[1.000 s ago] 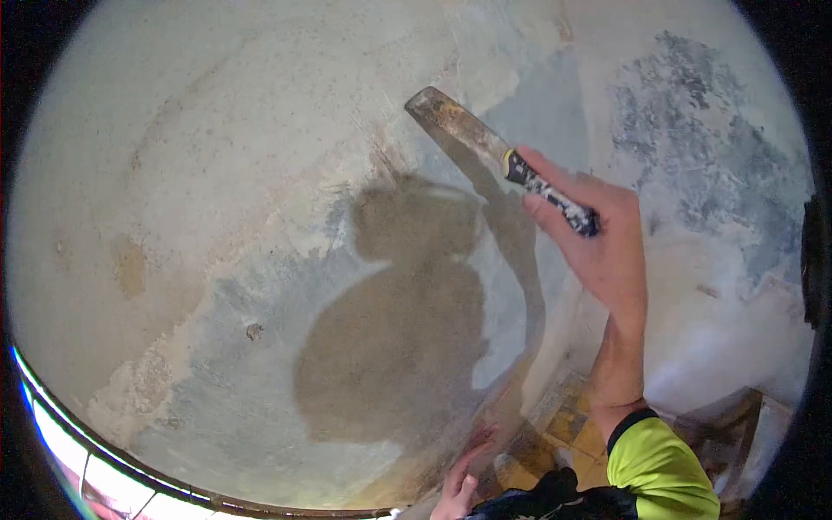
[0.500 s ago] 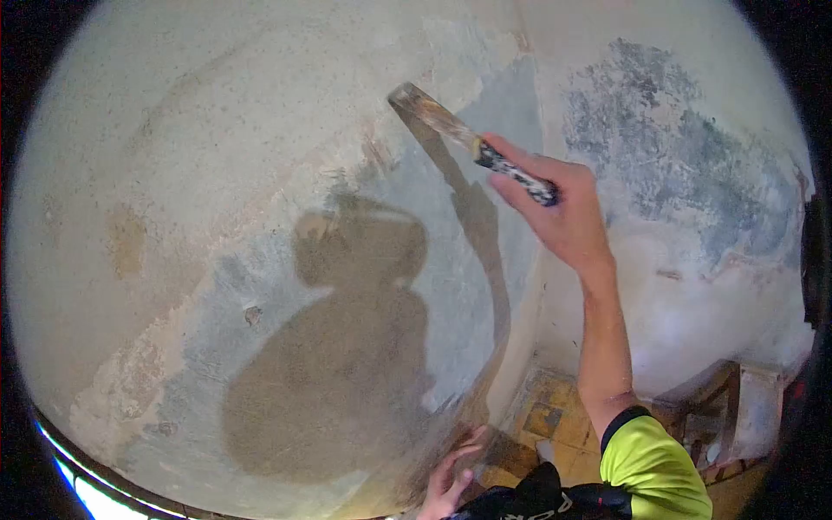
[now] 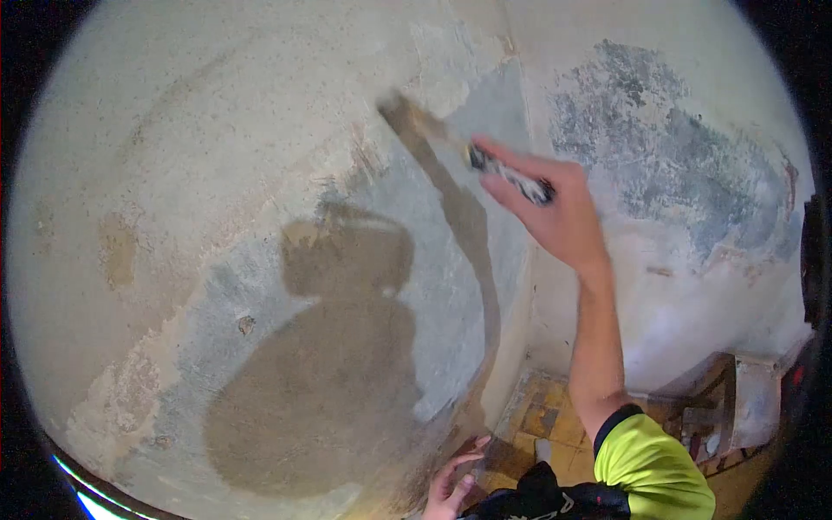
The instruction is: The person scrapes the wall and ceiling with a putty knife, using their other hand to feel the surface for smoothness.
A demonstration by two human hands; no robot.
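My right hand is wrapped round the black, paint-specked handle of a wide scraper. The scraper's blade, smeared by motion, points up and left against the wall, at the edge where pale coating meets a bare grey-blue patch. Low in the view, my left hand is near the wall with its fingers apart and nothing in it. Shadows of the head, body and raised arm fall across the grey patch.
A second wall with a rough grey patch meets this one at a corner. Yellowish floor tiles show below. At the lower right stands a piece of furniture with a pale panel. Bright light enters at the lower left.
The scraper and my right hand have shifted slightly left, and the blade is now blurred. The view has turned a little to the right.
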